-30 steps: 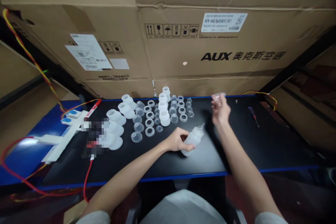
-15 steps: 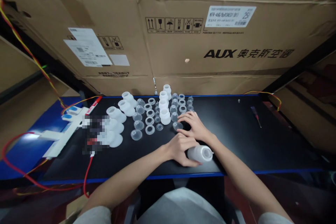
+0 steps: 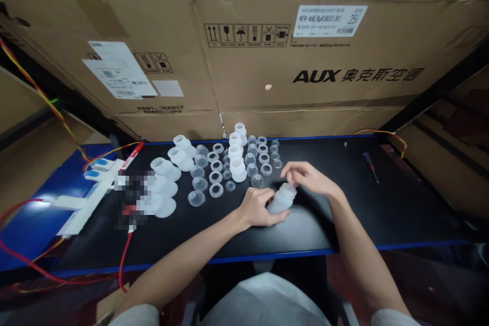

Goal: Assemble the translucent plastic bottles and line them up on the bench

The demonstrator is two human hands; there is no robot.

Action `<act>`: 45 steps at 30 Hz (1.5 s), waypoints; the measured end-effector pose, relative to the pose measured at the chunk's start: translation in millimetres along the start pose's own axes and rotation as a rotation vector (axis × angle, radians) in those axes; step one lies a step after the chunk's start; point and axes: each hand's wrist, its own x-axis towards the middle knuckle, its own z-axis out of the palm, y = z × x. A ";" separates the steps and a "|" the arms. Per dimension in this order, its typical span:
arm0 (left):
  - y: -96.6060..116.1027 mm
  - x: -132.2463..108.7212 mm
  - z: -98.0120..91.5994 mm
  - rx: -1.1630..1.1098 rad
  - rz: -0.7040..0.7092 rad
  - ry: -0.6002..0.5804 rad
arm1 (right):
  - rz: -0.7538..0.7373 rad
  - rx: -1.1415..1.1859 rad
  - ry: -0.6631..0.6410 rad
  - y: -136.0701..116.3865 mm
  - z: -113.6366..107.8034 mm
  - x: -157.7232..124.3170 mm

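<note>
My left hand (image 3: 260,207) is wrapped round a small translucent white bottle (image 3: 280,202), which leans with its neck up and to the right, just above the black table mat. At the bottle's mouth, the fingers of my right hand (image 3: 307,177) are curled and pinched together. What lies between those fingertips is too small and partly hidden to make out. Closest beyond the hands are a clear dome cap (image 3: 257,181), a white ring (image 3: 266,169) and a small clear disc-shaped piece (image 3: 278,163).
White bottles (image 3: 237,169) stand in a column, with rows of rings and clear caps (image 3: 196,198) beside them. Larger white bottles (image 3: 179,159) lie further left. A power strip (image 3: 89,198), red cable (image 3: 124,260) and screwdriver (image 3: 370,167) are on the table. Cardboard boxes (image 3: 244,81) wall the back.
My right hand has moved from beside the dome cap to the bottle's mouth. The bottle in my left hand has swung from pointing towards me to leaning up and right.
</note>
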 end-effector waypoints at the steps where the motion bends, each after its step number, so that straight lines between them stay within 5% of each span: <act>1: -0.6 0.2 0.2 -0.004 -0.019 0.004 | 0.030 -0.012 -0.073 -2.6 -1.6 -2.9; 12: 13.4 15.5 -19.1 -0.327 -0.066 -0.071 | -0.045 -0.010 -0.093 -14.3 -13.8 -17.1; 19: 1.1 20.8 -6.7 -1.274 -0.499 -0.655 | -0.200 -0.052 -0.030 -33.3 -19.1 -28.4; 22: -9.7 19.9 1.9 -1.458 -0.546 -0.780 | -0.243 -0.085 -0.015 -36.3 -17.9 -30.7; 30: -20.5 21.3 3.8 -1.523 -0.595 -0.807 | -0.317 -0.193 -0.032 -44.8 -20.7 -41.1; 35: -19.1 18.1 -7.1 -1.407 -0.539 -0.615 | -0.314 -0.135 -0.012 -46.9 -10.6 -37.2; 40: -19.2 12.3 -13.0 -1.167 -0.489 -0.468 | -0.146 -0.129 0.031 -35.0 3.6 -25.6; 45: -20.2 9.6 -8.0 -1.189 -0.528 -0.551 | -0.114 -0.190 -0.033 -34.4 -9.7 -33.5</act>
